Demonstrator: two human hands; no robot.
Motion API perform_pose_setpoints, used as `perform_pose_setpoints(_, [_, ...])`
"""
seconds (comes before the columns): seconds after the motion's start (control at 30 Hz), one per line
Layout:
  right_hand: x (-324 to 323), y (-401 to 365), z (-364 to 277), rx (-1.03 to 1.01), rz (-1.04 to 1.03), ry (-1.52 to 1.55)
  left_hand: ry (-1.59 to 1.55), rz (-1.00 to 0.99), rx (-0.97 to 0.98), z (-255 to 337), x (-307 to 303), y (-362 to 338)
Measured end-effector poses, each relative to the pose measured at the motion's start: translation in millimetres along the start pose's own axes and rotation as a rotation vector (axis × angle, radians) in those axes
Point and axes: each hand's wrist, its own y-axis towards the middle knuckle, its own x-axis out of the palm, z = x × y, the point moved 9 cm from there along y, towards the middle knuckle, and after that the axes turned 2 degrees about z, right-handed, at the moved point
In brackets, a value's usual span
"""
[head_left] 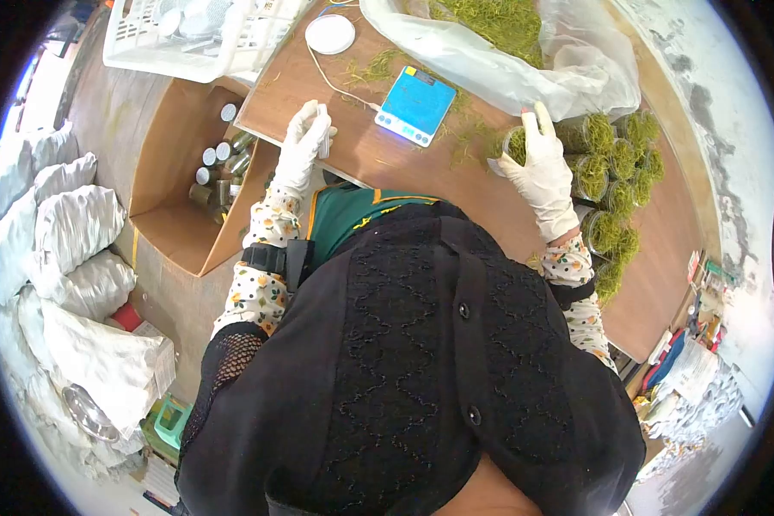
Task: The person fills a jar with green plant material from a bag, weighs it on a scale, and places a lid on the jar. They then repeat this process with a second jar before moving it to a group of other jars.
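My right hand (542,168), in a white glove, has its thumb and fingers around a small clear jar (514,144) filled with green, stringy dried plant, beside a group of similar filled jars (606,168) on the table's right. At the table's left edge, my left hand (304,148), also gloved, is closed with its fingers bent together; a pale edge shows at the fingertips, but I cannot tell what it is. Between the hands lies a blue digital scale (417,101), its cable running to a round white disc (329,34).
Behind the scale, a large clear plastic bag (490,64) holds loose green strands (499,21). A cardboard box (168,185) with several lidded jars stands left of the table (370,159). Above it is a white plastic basket (228,60) of round lids. White sacks (77,224) line the left.
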Motion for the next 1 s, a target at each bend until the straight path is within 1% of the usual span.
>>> perform_pose_setpoints(0.07, [-4,0,-6,-0.023,0.021,-0.073,0.063,-0.004,0.016,-2,0,0])
perform_pose_setpoints(0.13, [-28,-2,-38,-0.158,0.167,-0.319,0.003,-0.001,-0.005,0,0,-3])
perform_pose_setpoints(0.2, [-37,5,-69,-0.316,0.192,-0.347,-0.027,0.005,0.0,2,5,4])
perform_pose_setpoints(0.23, [-32,5,-84,-0.396,0.125,-0.232,-0.012,0.019,-0.007,2,4,2])
perform_pose_setpoints(0.3, [-5,-3,-101,-0.433,0.012,-0.047,-0.009,0.01,0.008,2,9,8])
perform_pose_setpoints(0.37, [45,-7,-107,-0.369,-0.266,-0.126,-0.015,-0.01,0.021,-1,10,9])
perform_pose_setpoints(0.47, [103,1,-94,-0.392,-0.287,-0.239,-0.005,0.005,0.0,3,11,6])
perform_pose_setpoints(0.57, [122,8,-87,-0.379,-0.282,-0.26,-0.018,-0.013,-0.01,1,9,4])
perform_pose_setpoints(0.77, [140,12,-76,-0.405,-0.284,-0.266,-0.014,0.021,-0.007,-2,5,-1])
perform_pose_setpoints(0.87, [136,8,-75,-0.384,-0.328,-0.262,-0.019,0.037,-0.028,-1,6,-2])
perform_pose_setpoints(1.0, [135,6,-76,-0.385,-0.272,-0.242,-0.025,0.003,0.0,0,7,0])
